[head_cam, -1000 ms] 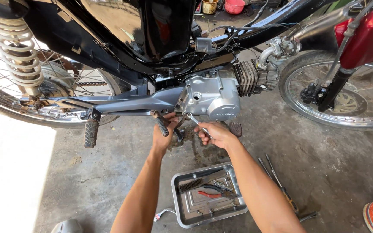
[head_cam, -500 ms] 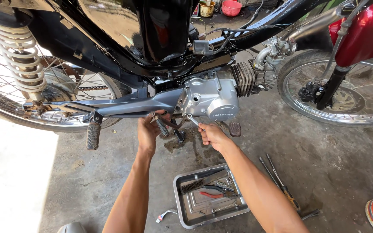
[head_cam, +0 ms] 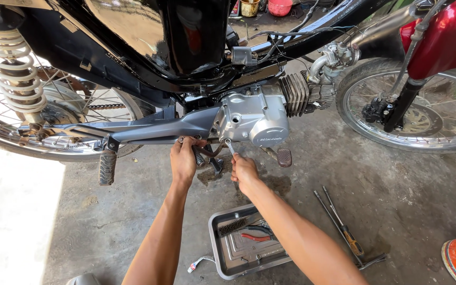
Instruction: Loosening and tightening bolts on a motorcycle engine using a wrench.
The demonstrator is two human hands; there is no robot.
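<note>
At the far left, the coiled spring (head_cam: 11, 68) of the rear shock is slanting down beside the spoked rear wheel (head_cam: 54, 142), and a ribbed foot peg (head_cam: 107, 166) is hanging off the grey arm (head_cam: 154, 129) that is running toward the engine. My left hand (head_cam: 184, 160) is reaching up under that arm, and its grip is clenching around a dark bar (head_cam: 202, 150) low on the frame, just below the engine case. Just right of it, my right hand (head_cam: 245, 171) is pinching a slim metal tool (head_cam: 230, 146) between thumb and fingers, and the tool's tip is touching the underside of the silver engine case (head_cam: 254, 119). The 2 hands are working near each other, but they are not touching. A dark oily patch is spreading on the concrete floor (head_cam: 133, 221) right beneath them. Behind my right hand, a brown pedal (head_cam: 284, 157) is sticking out from under the engine.

Closer to me, a metal tray (head_cam: 222, 264) is sitting on the floor between my forearms, and it is holding a wire brush (head_cam: 233, 226) and red-handled pliers (head_cam: 257, 237). Further right, 2 long tools (head_cam: 339, 227) are lying side by side on the floor, well apart from the tray. Beyond them, the front wheel (head_cam: 412, 142) is standing under a red fender (head_cam: 444, 37).
</note>
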